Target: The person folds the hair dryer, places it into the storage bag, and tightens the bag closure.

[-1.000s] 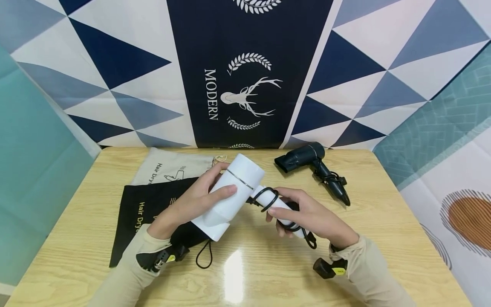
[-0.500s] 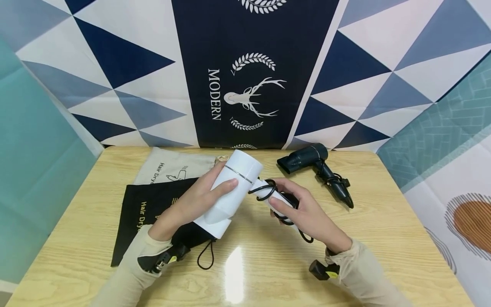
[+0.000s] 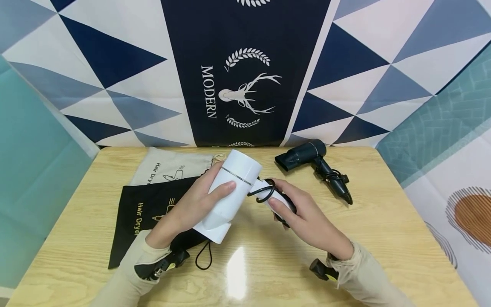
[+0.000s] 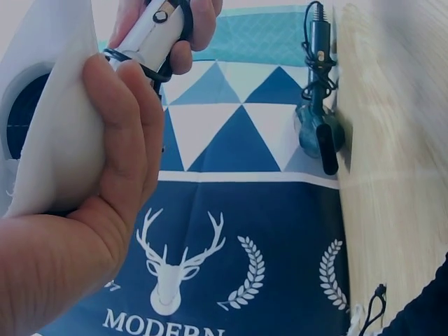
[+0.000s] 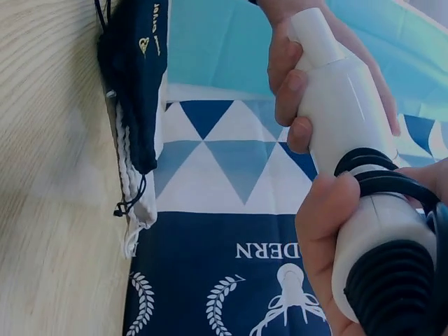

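Observation:
A white hair dryer point(image 3: 235, 187) is held up over the table by both hands. My left hand point(image 3: 193, 200) grips its barrel, thumb along the top, with the nozzle end toward the front. The handle point(image 3: 264, 192), wound with a black cord point(image 5: 392, 183), lies in my right hand point(image 3: 303, 213), whose fingers curl round it. In the right wrist view the ribbed black cord end point(image 5: 392, 287) shows close to the camera. A black hair dryer point(image 3: 301, 155) rests at the back right, its own cord wrapped round its handle.
A black drawstring bag point(image 3: 134, 226) printed with hair dryer lettering lies at the left, partly over a cream bag point(image 3: 153, 164). The wooden table point(image 3: 345, 273) ends at a patterned backdrop point(image 3: 238, 64) behind.
My right hand has shifted slightly up and left along the handle, covering more of the wound cord. The left hand keeps its grip on the barrel, and the head view has shifted a little.

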The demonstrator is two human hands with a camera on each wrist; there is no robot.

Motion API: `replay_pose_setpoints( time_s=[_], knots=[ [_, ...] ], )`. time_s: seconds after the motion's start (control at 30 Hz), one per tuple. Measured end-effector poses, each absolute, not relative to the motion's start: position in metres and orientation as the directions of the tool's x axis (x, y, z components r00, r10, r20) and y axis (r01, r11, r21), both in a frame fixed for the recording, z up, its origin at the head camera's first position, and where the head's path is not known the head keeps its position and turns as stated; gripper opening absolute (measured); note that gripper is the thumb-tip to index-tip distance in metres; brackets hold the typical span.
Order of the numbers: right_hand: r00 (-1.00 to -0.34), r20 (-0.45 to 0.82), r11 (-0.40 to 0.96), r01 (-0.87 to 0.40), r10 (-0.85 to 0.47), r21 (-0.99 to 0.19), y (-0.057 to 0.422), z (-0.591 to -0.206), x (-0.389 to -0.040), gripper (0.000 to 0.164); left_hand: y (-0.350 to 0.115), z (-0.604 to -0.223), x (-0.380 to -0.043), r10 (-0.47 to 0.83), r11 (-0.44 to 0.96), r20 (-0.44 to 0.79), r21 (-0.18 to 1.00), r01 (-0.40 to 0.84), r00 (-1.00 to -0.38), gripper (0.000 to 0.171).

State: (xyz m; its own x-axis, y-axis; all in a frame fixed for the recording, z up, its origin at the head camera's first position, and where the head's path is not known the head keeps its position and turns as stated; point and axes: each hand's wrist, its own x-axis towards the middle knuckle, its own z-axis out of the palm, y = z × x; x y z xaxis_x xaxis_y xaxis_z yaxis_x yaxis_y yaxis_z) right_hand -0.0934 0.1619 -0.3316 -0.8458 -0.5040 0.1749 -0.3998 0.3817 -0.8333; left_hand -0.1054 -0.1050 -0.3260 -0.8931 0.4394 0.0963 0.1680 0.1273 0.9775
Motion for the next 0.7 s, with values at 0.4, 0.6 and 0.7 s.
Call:
replay_pose_setpoints(
  time_s=[0.4, 0.6, 0.7],
  knots=[
    [-0.822, 0.324, 0.448, -0.537, -0.468, -0.715, 0.162, -0.33, -0.086, 0.029, -0.1, -0.324, -0.097, 0.405, 0.123, 0.148, 0.969, 0.214, -0.902, 0.047],
    [-0.805, 0.39, 0.497, -0.586, -0.447, -0.64, 0.161, -0.331, -0.084, 0.036, -0.099, -0.323, -0.095, 0.397, 0.123, 0.174, 0.963, 0.241, -0.901, 0.048],
    [-0.8, 0.411, 0.5, -0.596, -0.437, -0.628, 0.16, -0.332, -0.083, 0.036, -0.099, -0.322, -0.094, 0.394, 0.126, 0.186, 0.959, 0.253, -0.9, 0.049]
  ],
)
